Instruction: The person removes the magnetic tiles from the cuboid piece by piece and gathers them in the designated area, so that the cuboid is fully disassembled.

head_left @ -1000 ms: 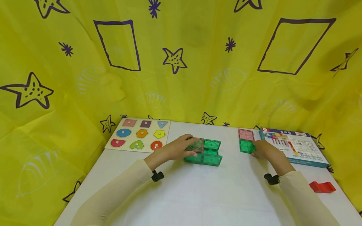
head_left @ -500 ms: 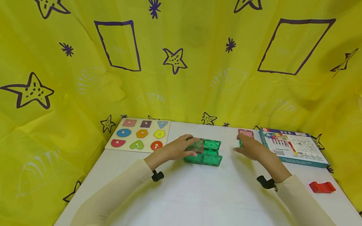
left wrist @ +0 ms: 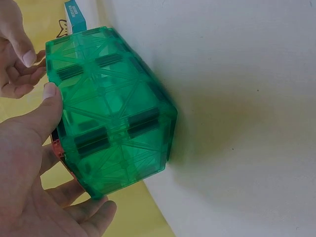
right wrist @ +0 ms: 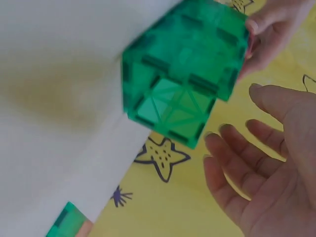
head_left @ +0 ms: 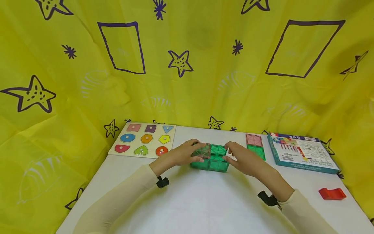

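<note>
A box-like build of green magnetic tiles (head_left: 217,164) stands on the table, with one reddish tile (head_left: 204,151) on top at its left. My left hand (head_left: 182,154) grips the left end, thumb in front and fingers over the top. My right hand (head_left: 242,159) is at the right end, thumb and fingers spread. In the right wrist view a square green tile (right wrist: 173,109) sits at that end, and the right fingers (right wrist: 247,158) are curved loosely, apart from it. Whether the fingertips touch the build is hard to tell in the head view.
A pink tile (head_left: 254,139) and a green tile (head_left: 257,152) lie to the right, beside a flat toy box (head_left: 304,152). A wooden shape puzzle (head_left: 156,131) lies at back left. A red curved block (head_left: 332,194) is near the right table edge. A yellow curtain (head_left: 204,91) hangs behind.
My right hand has left the tiles beside the toy box and come left to the build's right end. The gap seen at that end has narrowed. My left hand stays put.
</note>
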Demonstrator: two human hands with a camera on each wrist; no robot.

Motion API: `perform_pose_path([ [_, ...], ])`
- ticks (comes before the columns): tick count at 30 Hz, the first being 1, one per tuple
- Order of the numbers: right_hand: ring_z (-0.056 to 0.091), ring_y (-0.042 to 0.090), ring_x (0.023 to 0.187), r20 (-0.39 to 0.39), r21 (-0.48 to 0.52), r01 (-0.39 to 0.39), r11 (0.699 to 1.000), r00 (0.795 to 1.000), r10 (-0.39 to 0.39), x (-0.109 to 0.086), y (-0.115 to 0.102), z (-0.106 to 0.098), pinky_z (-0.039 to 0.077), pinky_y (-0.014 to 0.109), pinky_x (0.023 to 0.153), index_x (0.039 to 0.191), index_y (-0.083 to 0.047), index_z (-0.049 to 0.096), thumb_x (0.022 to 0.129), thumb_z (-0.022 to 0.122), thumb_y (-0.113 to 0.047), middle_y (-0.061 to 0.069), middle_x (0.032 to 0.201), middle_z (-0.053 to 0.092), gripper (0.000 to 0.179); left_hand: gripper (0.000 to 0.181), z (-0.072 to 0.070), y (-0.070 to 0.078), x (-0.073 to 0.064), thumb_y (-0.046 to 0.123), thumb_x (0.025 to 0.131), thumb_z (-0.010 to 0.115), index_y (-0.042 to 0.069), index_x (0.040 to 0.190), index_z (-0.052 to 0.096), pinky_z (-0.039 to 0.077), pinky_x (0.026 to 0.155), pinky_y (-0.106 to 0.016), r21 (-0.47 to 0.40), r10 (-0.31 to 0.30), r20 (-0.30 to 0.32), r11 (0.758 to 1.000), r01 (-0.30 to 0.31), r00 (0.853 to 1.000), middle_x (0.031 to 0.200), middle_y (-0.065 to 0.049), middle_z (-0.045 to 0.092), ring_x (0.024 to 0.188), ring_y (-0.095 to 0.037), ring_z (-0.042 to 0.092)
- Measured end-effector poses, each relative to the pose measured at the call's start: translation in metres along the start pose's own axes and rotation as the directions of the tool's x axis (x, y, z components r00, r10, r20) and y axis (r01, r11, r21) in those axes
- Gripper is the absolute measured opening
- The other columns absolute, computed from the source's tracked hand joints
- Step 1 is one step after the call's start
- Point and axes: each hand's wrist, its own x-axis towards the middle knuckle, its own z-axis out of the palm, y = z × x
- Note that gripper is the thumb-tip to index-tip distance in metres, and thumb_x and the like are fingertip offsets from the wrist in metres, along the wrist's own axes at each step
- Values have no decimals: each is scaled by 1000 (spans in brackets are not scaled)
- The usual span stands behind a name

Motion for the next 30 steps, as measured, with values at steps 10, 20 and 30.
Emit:
perform_pose_path([
  [10,59,13,91,-104,-144,229,963,964,-245,-6,-2,35,57,30,79,131,-10,68,97,76,-7,1,109,63,35,73,0,-1,1,48,104,63,24,167,34,39,122,-51,-9,-2,2,1000,2,1000,166,-16,35,151,-36,38],
  [20,53,9,85,-145,-199,258,946,946,-289,-11,4,46,52,24,72,141,-20,67,94,78,-1,-4,104,60,52,74,0,0,0,48,104,63,25,167,33,39,122,-51,-2,-7,1,1000,7,1000,166,-15,35,152,-35,38],
  [30,53,9,88,-153,-157,267,951,944,-291,-14,9,50,52,24,73,144,-24,65,95,76,1,-4,106,59,57,73,0,0,0,47,104,64,23,167,34,40,122,-51,-2,1,-6,1000,-1,1000,165,-16,36,151,-35,39],
])
